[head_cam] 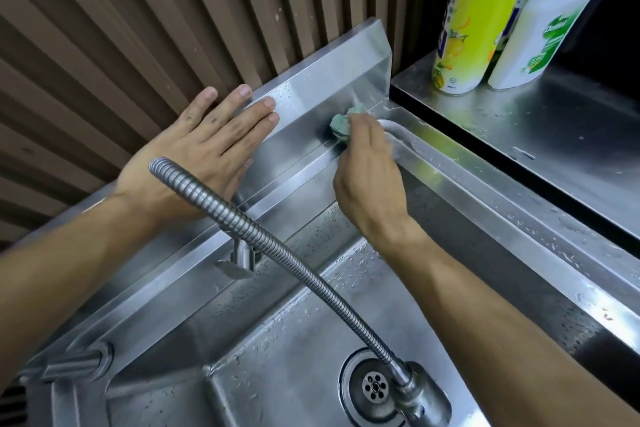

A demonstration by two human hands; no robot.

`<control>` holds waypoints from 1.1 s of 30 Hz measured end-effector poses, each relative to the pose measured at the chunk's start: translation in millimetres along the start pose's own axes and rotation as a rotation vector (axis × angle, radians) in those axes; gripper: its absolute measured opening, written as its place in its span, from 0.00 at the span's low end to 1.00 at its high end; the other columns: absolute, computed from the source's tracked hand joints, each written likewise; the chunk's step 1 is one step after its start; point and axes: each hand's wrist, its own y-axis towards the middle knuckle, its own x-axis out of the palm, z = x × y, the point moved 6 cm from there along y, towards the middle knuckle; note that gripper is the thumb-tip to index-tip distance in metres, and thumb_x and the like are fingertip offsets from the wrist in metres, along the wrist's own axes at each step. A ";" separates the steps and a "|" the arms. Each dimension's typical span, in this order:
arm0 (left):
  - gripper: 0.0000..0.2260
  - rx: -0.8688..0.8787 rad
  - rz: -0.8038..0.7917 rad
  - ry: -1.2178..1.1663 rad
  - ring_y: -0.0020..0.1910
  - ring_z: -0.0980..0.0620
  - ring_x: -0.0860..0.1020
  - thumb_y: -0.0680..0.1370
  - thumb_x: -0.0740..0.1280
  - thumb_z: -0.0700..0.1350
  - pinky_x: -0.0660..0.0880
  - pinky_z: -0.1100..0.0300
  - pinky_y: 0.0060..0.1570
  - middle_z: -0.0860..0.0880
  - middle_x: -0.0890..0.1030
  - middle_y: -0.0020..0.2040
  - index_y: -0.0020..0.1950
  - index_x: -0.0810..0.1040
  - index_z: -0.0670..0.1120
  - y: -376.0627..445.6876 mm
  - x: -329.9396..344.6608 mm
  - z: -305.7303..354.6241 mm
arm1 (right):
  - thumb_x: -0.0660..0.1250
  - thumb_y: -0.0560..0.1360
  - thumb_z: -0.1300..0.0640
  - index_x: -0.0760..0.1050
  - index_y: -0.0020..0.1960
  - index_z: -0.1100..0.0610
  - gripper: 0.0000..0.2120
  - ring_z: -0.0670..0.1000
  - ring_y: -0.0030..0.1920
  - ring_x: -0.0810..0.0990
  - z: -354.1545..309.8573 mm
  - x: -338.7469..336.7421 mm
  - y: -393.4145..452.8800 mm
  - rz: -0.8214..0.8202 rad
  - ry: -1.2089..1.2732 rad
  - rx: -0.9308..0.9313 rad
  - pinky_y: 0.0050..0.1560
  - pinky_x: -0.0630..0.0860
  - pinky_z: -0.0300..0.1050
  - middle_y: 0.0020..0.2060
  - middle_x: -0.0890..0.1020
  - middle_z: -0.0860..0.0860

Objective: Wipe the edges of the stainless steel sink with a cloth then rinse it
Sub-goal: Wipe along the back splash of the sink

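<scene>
Right hand [367,170]: grip closed on crumpled green cloth [341,123], wiping stainless steel sink [519,218] back corner. Left hand [204,146]: open, flat. Rinse outstanding.

Steel greys, brown slats and a touch of green

We see a pale green cloth [341,123] against the silver-grey sink [485,204], whose basin is speckled with droplets. The wall panel [138,28] is brown with vertical ribs. The faucet hose [263,239] is ridged grey metal. One bottle [474,10] is yellow-green with lemon prints; the other bottle [540,35] is white with a green cap.
</scene>
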 end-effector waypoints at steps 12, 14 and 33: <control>0.28 -0.072 0.070 -0.003 0.84 0.40 0.50 0.85 0.51 0.46 0.42 0.45 0.82 0.38 0.53 0.84 0.84 0.53 0.37 0.1 -5.0 -2.1 | 0.56 0.69 0.80 0.43 0.84 0.53 0.51 0.53 0.83 0.36 -39.1 39.4 -10.4 -0.089 0.171 -0.301 0.82 0.37 0.53 0.84 0.41 0.51; 0.29 -0.045 0.051 -0.007 0.84 0.40 0.52 0.84 0.51 0.45 0.44 0.43 0.82 0.40 0.54 0.85 0.84 0.54 0.38 -0.4 -5.1 -0.7 | 0.56 0.70 0.79 0.42 0.84 0.55 0.49 0.56 0.83 0.37 -23.0 28.0 11.3 0.019 0.206 -0.172 0.82 0.38 0.56 0.84 0.41 0.53; 0.29 0.008 -0.018 -0.011 0.84 0.40 0.54 0.81 0.54 0.44 0.47 0.40 0.82 0.41 0.57 0.84 0.84 0.57 0.39 -0.7 -0.4 1.6 | 0.53 0.86 0.65 0.60 0.81 0.59 0.23 0.60 0.83 0.52 -13.2 -3.9 82.0 0.282 0.416 -0.005 0.82 0.42 0.40 0.80 0.63 0.57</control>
